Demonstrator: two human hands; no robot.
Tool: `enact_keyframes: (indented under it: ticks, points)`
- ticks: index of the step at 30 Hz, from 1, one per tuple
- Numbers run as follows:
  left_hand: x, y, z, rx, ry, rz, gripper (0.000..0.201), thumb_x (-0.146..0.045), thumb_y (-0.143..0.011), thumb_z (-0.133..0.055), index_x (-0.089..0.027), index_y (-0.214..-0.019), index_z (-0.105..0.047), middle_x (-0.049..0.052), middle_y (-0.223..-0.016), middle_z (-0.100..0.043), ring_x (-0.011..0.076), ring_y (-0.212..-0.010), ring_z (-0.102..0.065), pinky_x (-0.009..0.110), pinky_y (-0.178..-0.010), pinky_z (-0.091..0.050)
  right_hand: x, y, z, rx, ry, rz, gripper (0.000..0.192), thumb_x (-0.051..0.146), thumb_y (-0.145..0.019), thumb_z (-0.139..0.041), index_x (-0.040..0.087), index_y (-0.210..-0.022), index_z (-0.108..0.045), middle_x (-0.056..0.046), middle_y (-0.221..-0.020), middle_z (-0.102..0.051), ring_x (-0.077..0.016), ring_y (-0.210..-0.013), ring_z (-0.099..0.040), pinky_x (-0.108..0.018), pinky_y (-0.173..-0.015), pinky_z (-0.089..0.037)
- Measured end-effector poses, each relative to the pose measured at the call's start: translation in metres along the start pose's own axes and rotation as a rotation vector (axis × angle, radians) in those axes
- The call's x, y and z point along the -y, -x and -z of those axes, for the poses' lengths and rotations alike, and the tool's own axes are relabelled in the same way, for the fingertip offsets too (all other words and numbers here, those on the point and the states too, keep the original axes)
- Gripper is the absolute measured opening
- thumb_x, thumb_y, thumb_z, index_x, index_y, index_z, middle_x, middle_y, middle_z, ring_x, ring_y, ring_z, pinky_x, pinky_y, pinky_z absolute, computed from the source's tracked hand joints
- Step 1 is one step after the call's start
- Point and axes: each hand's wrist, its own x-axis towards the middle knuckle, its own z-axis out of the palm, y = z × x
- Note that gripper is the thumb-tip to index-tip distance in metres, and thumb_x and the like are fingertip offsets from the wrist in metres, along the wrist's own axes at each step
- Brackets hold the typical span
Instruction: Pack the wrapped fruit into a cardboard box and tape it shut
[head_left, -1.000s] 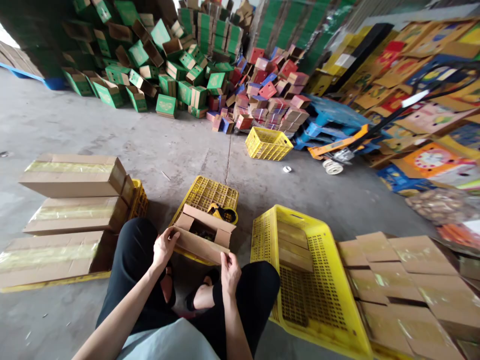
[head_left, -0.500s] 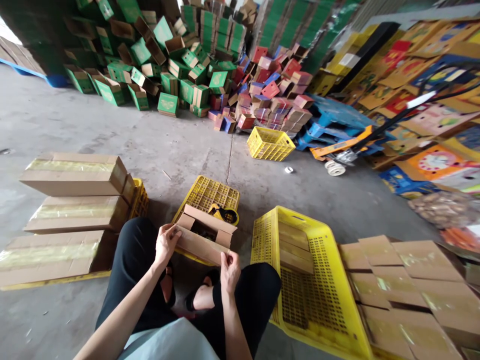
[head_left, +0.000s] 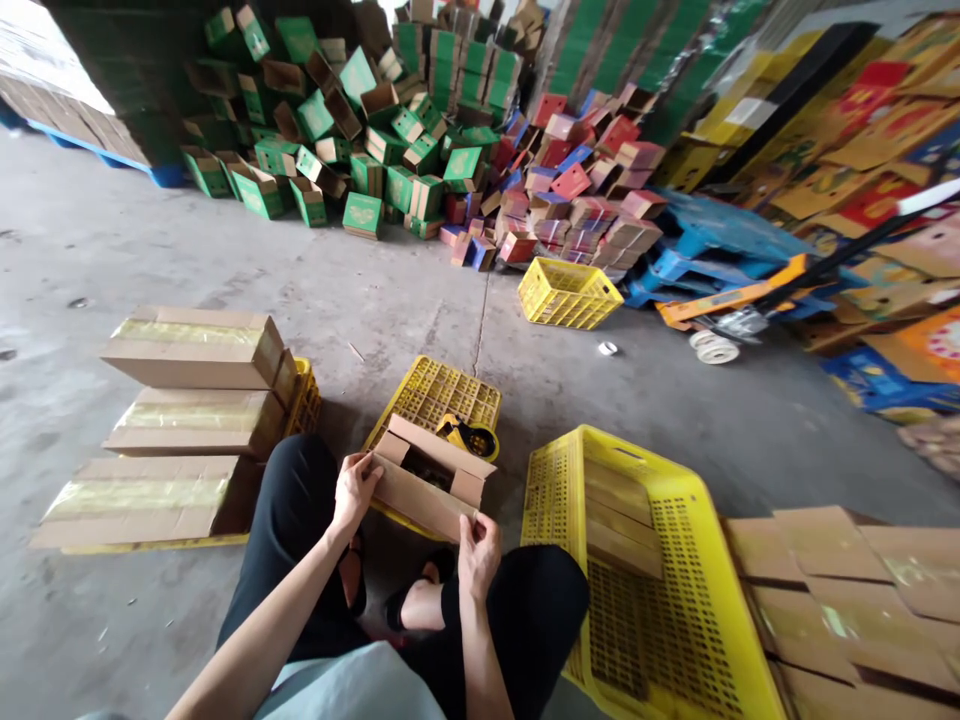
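A small brown cardboard box with its flaps up rests on an upturned yellow crate between my knees. My left hand pinches the left corner of the near flap. At that flap's right corner, my right hand grips with thumb and fingers. Dark contents show inside the box, too dim to name. Just behind the box lies a yellow-and-black tape dispenser on the crate.
Taped cartons are stacked on my left. On my right stands a yellow crate holding several flat boxes, beside more taped boxes. Farther off are a smaller yellow crate, an orange pallet jack and heaped green boxes.
The whole scene has shifted to the right in view as my head turned left. Both hands stay on the box's near flap.
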Motion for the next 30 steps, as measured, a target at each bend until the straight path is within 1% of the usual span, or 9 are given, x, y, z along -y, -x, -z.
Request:
enact_keyframes:
  ticks: [3,7,12,16,19,22,26,28,30]
  points:
    - [0.002,-0.003,-0.003,-0.035,0.006,0.002,0.031,-0.031,-0.087,-0.068,-0.019,-0.114,-0.080,0.011,-0.115,-0.072,0.0291,-0.108,-0.072,0.041,-0.102,-0.058,-0.003,-0.004,-0.002,-0.002,0.002,-0.013,0.075,0.089,-0.086,-0.054,0.017,-0.103,-0.070,-0.020,-0.100,-0.075,-0.0331,-0.091,-0.074,-0.047,-0.086,-0.060]
    - [0.005,-0.006,-0.005,-0.055,0.015,0.008,0.028,-0.028,-0.084,-0.071,-0.020,-0.110,-0.080,0.009,-0.111,-0.073,0.0284,-0.107,-0.072,0.041,-0.100,-0.059,-0.004,-0.006,-0.003,-0.001,0.000,-0.040,0.077,0.090,-0.083,-0.054,0.017,-0.102,-0.070,-0.020,-0.100,-0.075,-0.0320,-0.090,-0.075,-0.044,-0.085,-0.060]
    - [0.009,-0.009,-0.005,-0.040,0.030,0.033,0.031,-0.029,-0.083,-0.073,-0.018,-0.111,-0.078,0.010,-0.110,-0.073,0.0280,-0.104,-0.073,0.041,-0.098,-0.059,-0.003,-0.006,-0.004,0.001,-0.020,-0.071,0.072,0.087,-0.082,-0.058,0.019,-0.102,-0.069,-0.019,-0.101,-0.076,-0.0332,-0.092,-0.075,-0.046,-0.087,-0.059]
    - [0.010,-0.012,-0.005,-0.017,0.059,0.099,0.032,-0.030,-0.080,-0.075,-0.020,-0.110,-0.076,0.008,-0.106,-0.073,0.0269,-0.102,-0.074,0.039,-0.095,-0.060,-0.007,-0.007,-0.004,0.020,-0.037,-0.111,0.066,0.082,-0.080,-0.062,0.020,-0.102,-0.067,-0.017,-0.100,-0.076,-0.0324,-0.092,-0.074,-0.045,-0.088,-0.059]
    - [0.012,-0.014,-0.004,0.007,0.085,0.136,0.033,-0.030,-0.078,-0.076,-0.019,-0.109,-0.075,0.008,-0.104,-0.073,0.0263,-0.101,-0.074,0.038,-0.093,-0.060,-0.011,-0.012,-0.004,0.047,-0.081,-0.181,0.067,0.078,-0.074,-0.068,0.020,-0.107,-0.065,-0.016,-0.102,-0.076,-0.0314,-0.093,-0.075,-0.044,-0.087,-0.061]
    - [0.015,-0.016,-0.005,0.008,0.105,0.137,0.039,-0.031,-0.076,-0.077,-0.018,-0.113,-0.073,0.009,-0.105,-0.072,0.0260,-0.099,-0.073,0.039,-0.092,-0.060,-0.013,-0.021,-0.004,0.114,-0.175,-0.301,0.070,0.074,-0.064,-0.075,0.020,-0.108,-0.067,-0.015,-0.101,-0.078,-0.0323,-0.093,-0.077,-0.043,-0.085,-0.063]
    - [0.019,-0.019,-0.006,-0.020,0.135,0.149,0.056,-0.032,-0.071,-0.080,-0.017,-0.124,-0.071,0.012,-0.117,-0.072,0.0277,-0.104,-0.073,0.041,-0.096,-0.060,-0.006,-0.032,-0.002,0.255,-0.307,-0.439,0.057,0.063,-0.059,-0.083,0.023,-0.098,-0.072,-0.011,-0.090,-0.081,-0.0341,-0.093,-0.080,-0.043,-0.081,-0.065]
    - [0.021,-0.021,-0.006,0.000,0.146,0.168,0.058,-0.033,-0.071,-0.080,-0.017,-0.126,-0.072,0.013,-0.120,-0.073,0.0298,-0.110,-0.073,0.042,-0.100,-0.059,0.000,-0.033,0.001,0.269,-0.352,-0.464,0.049,0.057,-0.060,-0.086,0.024,-0.095,-0.074,-0.010,-0.088,-0.082,-0.0344,-0.091,-0.080,-0.045,-0.083,-0.066]
    - [0.022,-0.022,-0.004,0.047,0.154,0.187,0.056,-0.035,-0.072,-0.080,-0.016,-0.124,-0.074,0.014,-0.121,-0.076,0.0319,-0.115,-0.073,0.043,-0.102,-0.057,0.004,-0.032,0.003,0.268,-0.385,-0.456,0.043,0.052,-0.063,-0.085,0.025,-0.095,-0.075,-0.009,-0.091,-0.083,-0.0341,-0.093,-0.081,-0.045,-0.087,-0.065]
